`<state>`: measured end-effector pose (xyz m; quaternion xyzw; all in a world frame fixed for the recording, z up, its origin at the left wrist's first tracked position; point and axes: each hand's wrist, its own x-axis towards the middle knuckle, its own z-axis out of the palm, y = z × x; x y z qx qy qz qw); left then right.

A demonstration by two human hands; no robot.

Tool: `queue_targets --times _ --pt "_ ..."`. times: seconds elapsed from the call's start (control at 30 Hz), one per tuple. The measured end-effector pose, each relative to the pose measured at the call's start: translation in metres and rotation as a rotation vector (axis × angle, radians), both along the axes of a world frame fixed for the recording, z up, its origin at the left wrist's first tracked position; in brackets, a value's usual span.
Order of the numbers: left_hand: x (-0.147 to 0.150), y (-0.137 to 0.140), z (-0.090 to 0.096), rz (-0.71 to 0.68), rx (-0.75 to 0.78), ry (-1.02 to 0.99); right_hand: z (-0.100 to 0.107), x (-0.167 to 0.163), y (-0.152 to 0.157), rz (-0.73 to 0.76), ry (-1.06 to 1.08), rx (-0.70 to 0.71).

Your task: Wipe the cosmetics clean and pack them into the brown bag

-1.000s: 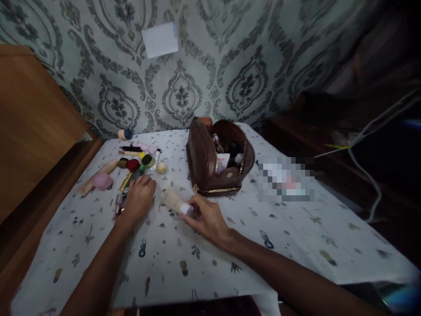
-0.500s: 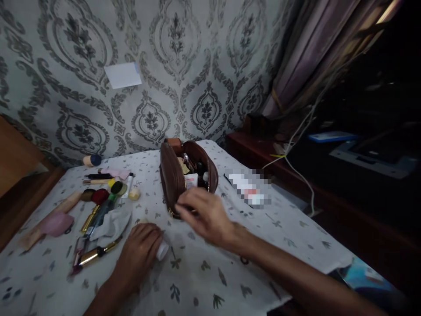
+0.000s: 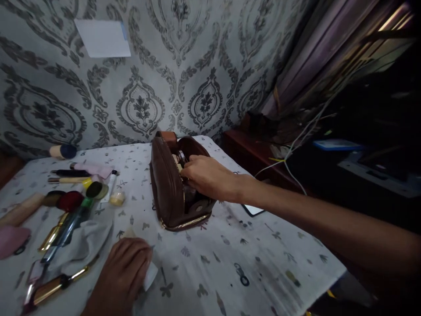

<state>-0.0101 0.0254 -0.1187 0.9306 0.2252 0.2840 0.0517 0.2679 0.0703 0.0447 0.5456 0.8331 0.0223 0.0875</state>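
Right hand (image 3: 205,177) is reaching into the brown bag (image 3: 167,188); fingers are bending together inside the opening, fingertips hidden, so cannot tell whether they are pinching anything. Left hand (image 3: 126,265) is resting low on the cloth, fingers curling over and gripping a pale tube (image 3: 150,277); its white end is sticking out beside the fingers.

Labels: lettering on the small items is too small and dim to read.

The bag is standing open, upright, near the middle of the table, looking smooth and leathery. A gold zip is running along the lower front edge, and a lighter brown strap (image 3: 168,138) is showing at the back. Small items are sitting inside, mostly covered by the hand.

The patterned white tablecloth (image 3: 200,281) is carrying a loose cluster at left: a pink tube (image 3: 94,169), a small yellow pot (image 3: 117,198), a pink sponge (image 3: 12,241), a crumpled grey cloth (image 3: 86,243), a gold-and-dark tube (image 3: 51,289). A phone (image 3: 254,211) is lying right of the bag, partly behind the forearm.

Behind, damask wallpaper (image 3: 141,105) is covering the wall, a blank white sheet (image 3: 103,38) hanging on it. At right, a purplish curtain (image 3: 305,57) is hanging; pale cables (image 3: 296,145) are trailing past dark furniture.
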Motion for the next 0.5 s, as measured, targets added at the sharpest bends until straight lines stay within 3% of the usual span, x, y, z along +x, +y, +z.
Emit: queue_targets --times 0.17,0.37,0.5 --pt "0.003 0.003 0.0 -0.008 0.057 -0.068 0.009 0.002 0.003 -0.065 0.012 -0.125" --pt "0.005 0.01 0.001 -0.002 0.085 -0.049 0.006 0.009 -0.003 -0.183 0.136 -0.099" --pt "0.004 0.013 0.0 -0.02 0.076 -0.042 0.004 0.008 -0.008 -0.231 0.045 -0.11"
